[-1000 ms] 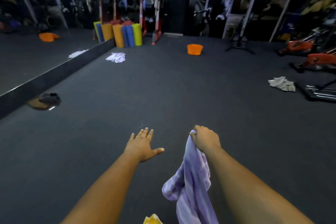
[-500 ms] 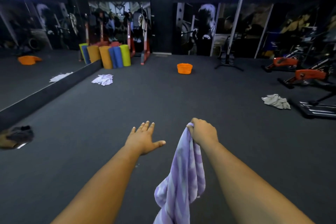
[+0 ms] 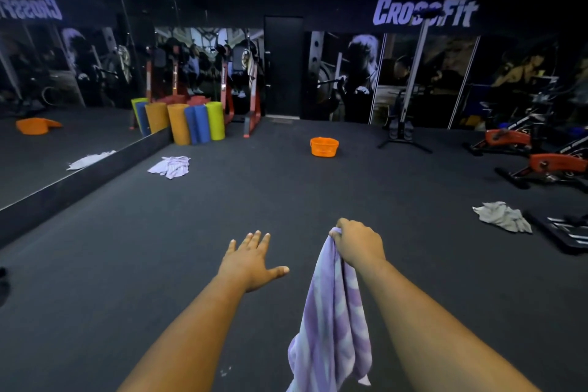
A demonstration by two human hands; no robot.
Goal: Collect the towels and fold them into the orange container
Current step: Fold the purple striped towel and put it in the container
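Purple striped towel hangs from your right hand, clamped at its top edge.
Your orange container sits far ahead, slightly left of that grip; your left hand is spread, holding nothing, nearer the far-left lilac towel; the grey towel lies right.

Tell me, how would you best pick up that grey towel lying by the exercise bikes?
Pinch the raised bunched folds in the middle of the grey towel, coming down from above. It lies crumpled in a heap on the floor, so the humps give fingers purchase; its flat edges hug the mat. The free left hand could probably do it.
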